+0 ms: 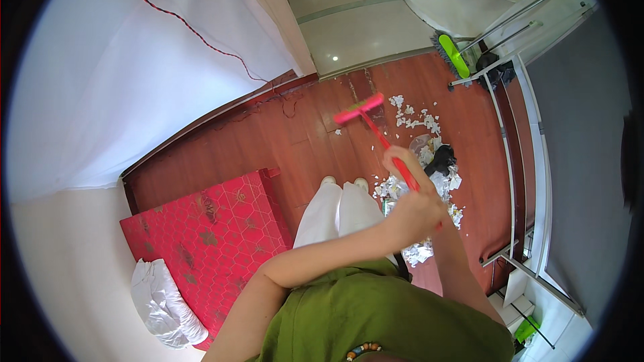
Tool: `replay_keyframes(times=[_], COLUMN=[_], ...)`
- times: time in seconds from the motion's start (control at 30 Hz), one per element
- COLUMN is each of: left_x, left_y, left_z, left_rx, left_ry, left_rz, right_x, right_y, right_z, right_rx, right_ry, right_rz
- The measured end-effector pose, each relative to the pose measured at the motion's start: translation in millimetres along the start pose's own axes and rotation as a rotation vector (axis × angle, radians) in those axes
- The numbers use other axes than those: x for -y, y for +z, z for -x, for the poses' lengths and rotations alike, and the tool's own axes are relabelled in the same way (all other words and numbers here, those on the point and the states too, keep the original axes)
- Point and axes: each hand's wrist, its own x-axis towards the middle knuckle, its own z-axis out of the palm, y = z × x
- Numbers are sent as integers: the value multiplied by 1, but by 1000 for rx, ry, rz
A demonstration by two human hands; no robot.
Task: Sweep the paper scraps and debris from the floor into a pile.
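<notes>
A red-handled window squeegee (361, 109) with a pink head and a yellowish strip is held out in front of me, its head raised over the wooden floor. My left hand (417, 216) is wrapped round the lower part of the handle. Farther up the same handle, my right hand (406, 163) grips it, partly overlapped by the left. Beneath and beyond my hands, a heap of torn white paper scraps (439, 177) lies on the floor with a black plastic bag (443, 159) among it. Looser paper bits (410, 115) are scattered farther ahead.
To the left stands a red patterned mattress (208, 228) with a white pillow (164, 302). A green-headed broom or mop (455, 55) leans at the far right. A metal frame with a grey panel (583, 127) runs along the right. Red-black twisted wire (181, 20) crosses the white sheeting.
</notes>
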Motion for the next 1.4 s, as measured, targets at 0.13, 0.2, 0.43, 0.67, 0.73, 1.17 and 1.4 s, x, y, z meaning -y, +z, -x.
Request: replay_keyframes(times=[0.13,0.2,0.43,0.67,0.73,1.17,1.4], left_x=[55,58,-10,-40,-41,55,-13], left_y=[38,42,38,-20,-24,28,48], left_z=[-10,-6,24,40,44,41,12], left_rx=[-249,-195,-209,-177,-234,-326,-411], left_ry=[-23,-65,22,60,75,-249,19], left_rz=[54,58,255,380,302,106,248], right_x=[-50,-69,-61,11,15,-60,-65], right_y=[23,33,-12,-3,7,65,-29], right_z=[-25,-33,84,130,115,-34,59], right_rx=[-48,-81,167,66,85,243,259], right_ry=[-508,-765,173,-96,-97,-429,-328], right_rz=[35,52,22,497,488,458,560])
